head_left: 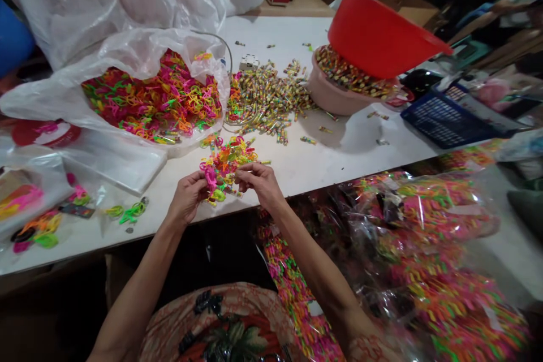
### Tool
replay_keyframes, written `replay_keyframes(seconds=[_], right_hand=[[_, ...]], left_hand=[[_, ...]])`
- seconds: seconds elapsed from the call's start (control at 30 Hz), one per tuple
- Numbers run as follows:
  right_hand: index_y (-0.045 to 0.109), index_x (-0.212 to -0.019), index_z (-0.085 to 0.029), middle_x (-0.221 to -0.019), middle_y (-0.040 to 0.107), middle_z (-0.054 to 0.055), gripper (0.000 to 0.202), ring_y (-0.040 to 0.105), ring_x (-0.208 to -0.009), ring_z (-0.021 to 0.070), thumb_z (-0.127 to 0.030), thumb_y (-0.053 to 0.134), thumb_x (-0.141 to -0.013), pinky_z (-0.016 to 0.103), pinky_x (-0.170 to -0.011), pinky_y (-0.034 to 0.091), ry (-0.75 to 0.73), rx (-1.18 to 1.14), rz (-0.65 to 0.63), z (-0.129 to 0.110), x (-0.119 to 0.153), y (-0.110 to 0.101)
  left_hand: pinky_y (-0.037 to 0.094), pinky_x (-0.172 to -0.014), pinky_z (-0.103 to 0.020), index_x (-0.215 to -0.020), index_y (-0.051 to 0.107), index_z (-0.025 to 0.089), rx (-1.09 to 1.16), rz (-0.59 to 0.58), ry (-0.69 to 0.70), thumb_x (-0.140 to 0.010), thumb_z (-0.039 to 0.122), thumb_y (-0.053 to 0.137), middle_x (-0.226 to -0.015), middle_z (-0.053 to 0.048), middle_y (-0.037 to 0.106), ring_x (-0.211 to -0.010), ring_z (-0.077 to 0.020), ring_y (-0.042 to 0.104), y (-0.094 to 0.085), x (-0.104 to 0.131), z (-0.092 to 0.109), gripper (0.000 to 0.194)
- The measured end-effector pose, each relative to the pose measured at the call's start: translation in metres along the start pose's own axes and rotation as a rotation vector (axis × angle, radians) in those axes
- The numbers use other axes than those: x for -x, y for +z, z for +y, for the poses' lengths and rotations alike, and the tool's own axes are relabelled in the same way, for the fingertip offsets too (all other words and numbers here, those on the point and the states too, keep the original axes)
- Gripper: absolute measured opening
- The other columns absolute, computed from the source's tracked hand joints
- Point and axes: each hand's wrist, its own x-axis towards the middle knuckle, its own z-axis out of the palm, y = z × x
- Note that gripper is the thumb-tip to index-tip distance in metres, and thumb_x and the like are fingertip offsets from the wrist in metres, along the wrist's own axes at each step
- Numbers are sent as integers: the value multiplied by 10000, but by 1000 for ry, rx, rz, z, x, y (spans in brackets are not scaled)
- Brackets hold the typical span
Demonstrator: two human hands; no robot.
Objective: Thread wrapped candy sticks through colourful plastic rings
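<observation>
At the table's near edge, my left hand (188, 197) is closed in a pinch at a small pink plastic piece (207, 174). Facing it, my right hand (262, 184) has thumb and forefinger pressed together; what they pinch is too small to make out. Between and just beyond both hands lies a small heap of bright plastic pieces (231, 153) in pink, yellow, orange and green. Farther back, many small striped tube-like pieces (271, 96) are spread in a pile. To its left, an open white plastic bag (38, 90) holds more of the bright plastic pieces.
A red basin (382, 34) sits tilted on a pink basin (335, 93) full of striped pieces. The blue basket (445, 116) stands at the right. Clear bags of colourful pieces (445, 209) fill the space beside my right arm. Loose plastic pieces (133, 212) lie at the left.
</observation>
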Motion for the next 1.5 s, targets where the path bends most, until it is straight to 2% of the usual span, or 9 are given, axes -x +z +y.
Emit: replay_keyframes(seconds=[0.13,0.27,0.47,0.67,0.8,0.93,1.13,1.33,1.5], right_hand=[[661,-688,-161,-508,629,-37,286,501,-379,67,-387,805,-588,203,-420,413,58,-10,-93,4,0,1],[671,-690,-155,-498,626,-32,285,498,-375,63,-389,806,-598,194,-413,403,33,20,-86,5,3,0],[674,-718,-166,-535,632,-36,283,507,-409,69,-406,797,-630,209,-430,424,-8,2,-102,3,10,2],[687,-719,-164,-533,613,-42,253,509,-421,70,-382,793,-645,213,-441,423,-73,121,-100,8,7,2],[679,-716,-163,-547,639,-30,281,521,-417,70,-397,802,-623,212,-447,437,-2,25,-74,12,6,-2],[668,-701,-163,-533,650,-25,316,522,-397,67,-408,824,-577,195,-425,421,57,-109,-5,15,6,-4],[672,-685,-155,-517,655,-19,335,515,-361,62,-394,850,-532,175,-388,398,145,-179,-59,16,9,-6],[661,-643,-150,-481,631,-28,347,499,-333,54,-405,860,-517,153,-347,370,250,-192,-171,11,16,-6],[663,-670,-154,-507,643,-33,330,509,-349,50,-398,847,-546,154,-369,391,191,-203,-104,8,22,-7]], left_hand=[[458,-442,-184,-731,645,140,38,-6,11,-512,306,768,-570,20,625,-468,-84,541,5,2,-1,302],[477,-457,-203,-793,661,133,51,-48,-21,-571,325,748,-606,3,643,-504,-105,576,4,2,-6,306],[463,-446,-198,-730,635,131,78,42,17,-568,301,767,-542,26,605,-463,-96,553,2,-3,-13,269],[503,-478,-217,-767,666,124,107,-48,-7,-561,295,780,-632,0,659,-532,-113,599,3,0,-11,291],[534,-538,-237,-827,687,121,91,-90,16,-490,259,856,-679,-21,693,-577,-126,629,-1,0,-12,401],[561,-553,-279,-780,691,126,98,-108,30,-472,307,883,-674,-23,691,-582,-135,626,-2,1,-12,405],[555,-519,-271,-784,701,120,64,-149,-39,-455,290,890,-651,-28,693,-544,-131,617,-1,3,-13,416],[536,-479,-247,-752,681,126,92,-120,-10,-427,302,894,-597,-3,670,-496,-119,601,2,3,-19,427],[535,-488,-249,-734,675,134,104,-107,14,-411,301,894,-586,7,661,-494,-114,594,3,2,-14,424]])
